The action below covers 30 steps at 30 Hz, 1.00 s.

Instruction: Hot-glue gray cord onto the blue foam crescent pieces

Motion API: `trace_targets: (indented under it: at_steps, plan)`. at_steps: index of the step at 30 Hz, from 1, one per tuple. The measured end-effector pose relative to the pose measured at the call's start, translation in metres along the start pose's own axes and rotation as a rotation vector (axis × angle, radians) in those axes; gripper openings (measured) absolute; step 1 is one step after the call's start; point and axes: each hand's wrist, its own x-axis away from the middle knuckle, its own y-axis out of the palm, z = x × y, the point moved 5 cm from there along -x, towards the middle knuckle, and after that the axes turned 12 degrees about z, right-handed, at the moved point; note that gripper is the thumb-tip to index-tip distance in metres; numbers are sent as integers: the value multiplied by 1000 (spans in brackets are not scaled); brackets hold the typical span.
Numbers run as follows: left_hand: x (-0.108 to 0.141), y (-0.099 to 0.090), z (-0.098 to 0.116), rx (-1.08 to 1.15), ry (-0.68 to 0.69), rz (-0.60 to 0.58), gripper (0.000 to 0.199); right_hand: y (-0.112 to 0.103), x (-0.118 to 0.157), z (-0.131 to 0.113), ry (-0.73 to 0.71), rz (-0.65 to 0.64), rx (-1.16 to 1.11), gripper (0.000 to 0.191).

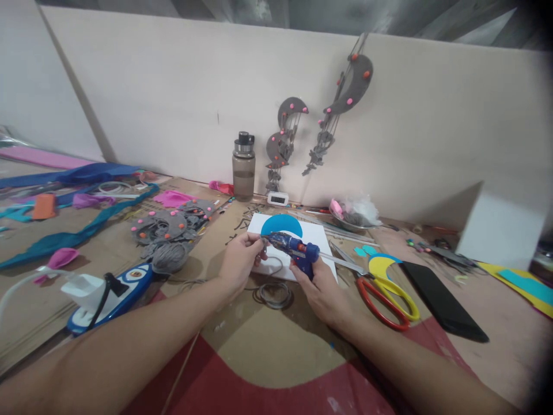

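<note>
My right hand (322,288) is wrapped round the grip of a blue glue gun (305,262), with a clear glue stick (341,262) jutting from its back. The nozzle points left, at the fingertips of my left hand (242,259). Those fingers are pinched on what looks like the end of a grey cord; the tip is small and partly hidden. Under the gun lies a white sheet of paper (322,230) with a blue crescent cut-out (280,223) on it. Loose coils of grey cord (276,295) rest on the cardboard just below.
Red-and-yellow scissors (389,305) and a black phone (444,300) lie right. Left are a power strip (140,285), grey yarn (170,256) and grey crescents with pompoms (162,225). A water bottle (243,173) stands by the wall, where grey crescent hangings (360,86) hang.
</note>
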Motion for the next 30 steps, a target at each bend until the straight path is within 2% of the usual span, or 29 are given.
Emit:
trace_targets:
  at_steps: [21, 30]
  plan:
    - [-2, -1, -4, -9, -8, -1, 21, -1, 0, -7, -23, 6, -7, 24]
    - [0, 0, 3, -5, 1, -1, 20, -2, 0, 1, 10, 32, 11, 23]
